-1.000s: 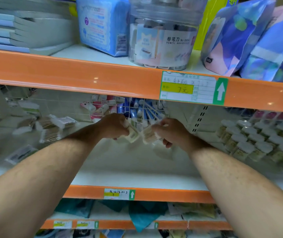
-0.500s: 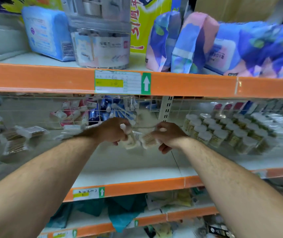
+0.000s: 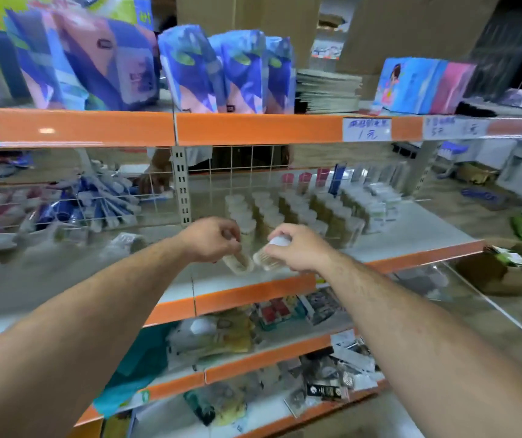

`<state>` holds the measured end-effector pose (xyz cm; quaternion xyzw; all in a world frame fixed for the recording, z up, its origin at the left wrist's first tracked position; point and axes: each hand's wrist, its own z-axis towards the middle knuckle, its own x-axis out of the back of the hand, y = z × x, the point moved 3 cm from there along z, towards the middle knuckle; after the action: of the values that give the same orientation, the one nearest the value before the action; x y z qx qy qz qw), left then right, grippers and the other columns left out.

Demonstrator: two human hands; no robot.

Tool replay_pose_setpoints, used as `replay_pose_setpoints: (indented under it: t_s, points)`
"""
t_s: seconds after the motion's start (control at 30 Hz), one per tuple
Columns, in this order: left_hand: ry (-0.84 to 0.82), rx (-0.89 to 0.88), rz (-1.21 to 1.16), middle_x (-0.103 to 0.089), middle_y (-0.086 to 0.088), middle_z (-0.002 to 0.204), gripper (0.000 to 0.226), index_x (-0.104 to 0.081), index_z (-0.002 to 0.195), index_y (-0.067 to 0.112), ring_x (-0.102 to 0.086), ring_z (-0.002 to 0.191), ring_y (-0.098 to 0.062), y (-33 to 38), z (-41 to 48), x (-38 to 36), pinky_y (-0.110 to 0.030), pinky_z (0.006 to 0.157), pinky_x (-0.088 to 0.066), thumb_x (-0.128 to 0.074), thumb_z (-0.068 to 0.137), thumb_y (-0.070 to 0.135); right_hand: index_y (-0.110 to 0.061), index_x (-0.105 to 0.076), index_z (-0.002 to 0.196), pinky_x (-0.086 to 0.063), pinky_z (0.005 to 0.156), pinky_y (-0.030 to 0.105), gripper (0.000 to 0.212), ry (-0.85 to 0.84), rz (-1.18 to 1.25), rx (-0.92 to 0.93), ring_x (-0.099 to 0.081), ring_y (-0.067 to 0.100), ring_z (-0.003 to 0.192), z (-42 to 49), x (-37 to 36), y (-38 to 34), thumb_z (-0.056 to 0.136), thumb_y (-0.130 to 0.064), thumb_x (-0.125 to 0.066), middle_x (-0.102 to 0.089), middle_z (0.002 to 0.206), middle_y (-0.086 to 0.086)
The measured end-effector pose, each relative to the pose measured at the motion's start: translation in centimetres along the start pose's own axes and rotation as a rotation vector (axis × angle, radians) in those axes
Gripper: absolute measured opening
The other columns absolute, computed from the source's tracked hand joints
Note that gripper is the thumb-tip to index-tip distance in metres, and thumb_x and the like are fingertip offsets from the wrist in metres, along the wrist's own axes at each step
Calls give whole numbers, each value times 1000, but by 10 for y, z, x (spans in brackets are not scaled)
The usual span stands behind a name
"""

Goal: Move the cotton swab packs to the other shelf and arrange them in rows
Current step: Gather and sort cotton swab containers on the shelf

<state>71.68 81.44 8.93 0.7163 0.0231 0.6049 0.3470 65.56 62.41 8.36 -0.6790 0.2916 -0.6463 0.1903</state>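
Note:
Both arms reach forward over the middle shelf [image 3: 411, 226]. My left hand [image 3: 212, 238] grips one clear round cotton swab pack [image 3: 240, 263], tilted on its side. My right hand [image 3: 297, 246] grips another cotton swab pack [image 3: 267, 259] with a white lid, also tilted. The two packs almost touch, just in front of the rows of upright cotton swab packs [image 3: 288, 210] standing on the right-hand shelf section. More loose flat swab bags [image 3: 126, 241] lie blurred on the left section.
A perforated metal upright [image 3: 181, 184] and a wire grid divide the two shelf sections. Blue and pink packages [image 3: 221, 71] fill the orange-edged shelf above. Mixed goods lie on the lower shelves [image 3: 253, 349]. A cardboard box [image 3: 503, 263] sits at the right.
The view has swung right, from the left shelf section to the right one. Both hands carried their packs rightwards, up to the front of the standing rows.

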Motion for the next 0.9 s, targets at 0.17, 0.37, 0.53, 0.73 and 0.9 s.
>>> replay_pose_setpoints:
  t_s: [0.17, 0.37, 0.53, 0.73, 0.9]
  points:
    - [5, -21, 129, -65, -3, 116, 50, -54, 131, 29, -58, 96, -19, 41, 22, -27, -23, 81, -46, -65, 83, 21, -32, -60, 112, -54, 73, 34, 33, 55, -19, -18, -58, 16, 80, 0, 28, 41, 83, -45, -65, -58, 113, -5]
    - [11, -77, 181, -63, -6, 116, 31, -55, 123, 22, -56, 97, -23, 45, 63, -43, -26, 74, -41, -53, 92, 19, -19, -46, 139, -51, 84, 34, 75, 86, -111, -106, -57, 22, 109, 32, 38, 63, 76, -57, -65, -54, 134, 1]
    - [-56, -97, 278, -53, -3, 130, 35, -55, 130, 26, -55, 107, -22, 28, 96, -48, -23, 74, -39, -50, 98, 13, -16, -56, 131, -54, 85, 34, 69, 64, -154, -90, -63, 21, 104, 65, 39, 61, 75, -53, -68, -62, 126, 2]
    - [-96, -54, 293, -52, 4, 123, 60, -57, 134, 32, -54, 117, -18, 12, 105, -59, -22, 83, -44, -55, 86, -3, -20, -58, 121, -53, 70, 29, 49, -43, -317, -49, -60, 16, 85, 102, 23, 56, 81, -48, -67, -64, 103, 0]
    - [-82, 32, 249, -62, 9, 126, 64, -63, 125, 34, -59, 116, -11, -4, 103, -63, -15, 81, -46, -56, 78, -9, -19, -58, 98, -56, 66, 31, 37, -61, -287, -15, -61, 13, 75, 130, 8, 58, 72, -41, -72, -65, 90, -3]
